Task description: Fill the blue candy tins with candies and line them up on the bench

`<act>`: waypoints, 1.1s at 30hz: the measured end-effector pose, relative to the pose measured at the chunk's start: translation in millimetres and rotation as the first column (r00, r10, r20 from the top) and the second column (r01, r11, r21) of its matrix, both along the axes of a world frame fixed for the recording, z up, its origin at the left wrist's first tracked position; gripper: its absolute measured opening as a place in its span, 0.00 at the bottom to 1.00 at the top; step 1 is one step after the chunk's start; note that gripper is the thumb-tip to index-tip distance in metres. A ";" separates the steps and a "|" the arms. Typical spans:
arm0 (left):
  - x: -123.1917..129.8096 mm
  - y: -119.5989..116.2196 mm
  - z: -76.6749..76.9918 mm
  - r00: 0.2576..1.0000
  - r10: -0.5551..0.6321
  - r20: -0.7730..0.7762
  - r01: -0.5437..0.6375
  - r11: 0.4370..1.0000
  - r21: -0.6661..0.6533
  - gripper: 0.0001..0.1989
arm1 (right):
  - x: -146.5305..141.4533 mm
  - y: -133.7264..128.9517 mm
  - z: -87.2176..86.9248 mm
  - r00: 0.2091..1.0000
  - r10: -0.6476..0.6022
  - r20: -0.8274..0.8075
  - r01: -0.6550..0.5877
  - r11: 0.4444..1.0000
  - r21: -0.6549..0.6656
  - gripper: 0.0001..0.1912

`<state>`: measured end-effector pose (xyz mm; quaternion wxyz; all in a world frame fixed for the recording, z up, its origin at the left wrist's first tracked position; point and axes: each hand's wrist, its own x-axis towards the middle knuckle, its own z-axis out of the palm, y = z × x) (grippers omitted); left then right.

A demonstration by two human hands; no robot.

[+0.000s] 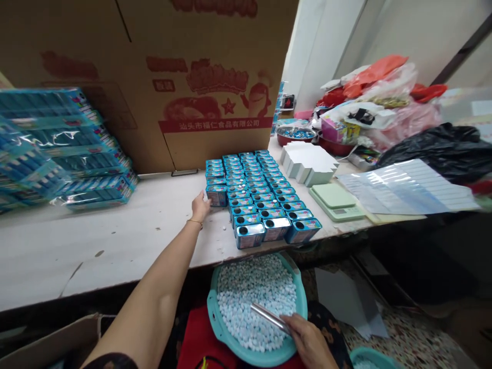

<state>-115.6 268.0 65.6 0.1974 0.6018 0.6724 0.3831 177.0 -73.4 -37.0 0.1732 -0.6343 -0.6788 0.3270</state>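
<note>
My left hand [200, 206] reaches across the table, fingers closed against the side of a small blue tin [216, 196] at the near end of the leftmost, shorter row. Beside it stand rows of similar blue tins [261, 199], each with a dark round hole on top; a few white candies lie on some lids. In my right hand [309, 338] is a shiny metal tube [271, 316], its far end resting over pale blue and white candies [255, 292]. These fill a turquoise basin [302, 287] below the table edge.
A large cardboard box [215, 46] stands behind the tins. Plastic-wrapped blue packs [92, 148] are stacked at left. To the right are white card stacks [307, 159], a pale green scale [338, 202], plastic sheets [407, 187] and a bag pile [384, 97].
</note>
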 end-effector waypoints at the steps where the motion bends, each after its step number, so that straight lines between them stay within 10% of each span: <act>1: -1.0 -9.0 -3.2 1.000 0.016 -0.016 -0.016 1.000 0.004 0.20 | -2.1 1.3 2.1 1.000 0.007 0.002 -0.007 1.000 -0.008 0.20; 7: 8.8 -95.6 -29.3 0.845 -0.489 -0.218 0.511 0.858 0.056 0.14 | -16.4 3.3 7.8 0.995 0.089 0.044 -0.086 0.995 -0.052 0.21; 12: 36.3 -165.2 -41.7 0.826 -0.451 -0.338 0.504 0.859 0.087 0.11 | -20.8 -5.7 4.8 0.998 0.062 -0.010 -0.062 0.998 0.022 0.21; 17: 47.3 -256.5 -58.6 0.734 -0.620 -0.279 0.663 0.743 0.093 0.16 | -4.1 -15.1 -6.7 0.992 0.037 -0.119 -0.032 0.999 0.042 0.19; 23: -51.6 -329.6 -56.7 0.995 -0.043 -0.095 0.057 0.988 0.145 0.17 | 18.7 -10.8 -30.9 0.999 0.014 -0.046 -0.012 0.999 0.047 0.21; 26: -130.4 -362.9 -52.1 0.924 0.344 -0.169 -0.324 0.937 0.133 0.18 | 20.1 -11.0 -35.6 0.998 0.068 -0.014 -0.068 0.997 0.028 0.22; 33: -253.4 -407.6 -44.2 0.810 0.532 -0.247 -0.561 0.825 -0.066 0.19 | 17.6 -27.9 -38.6 0.999 0.046 0.016 -0.047 0.997 0.057 0.24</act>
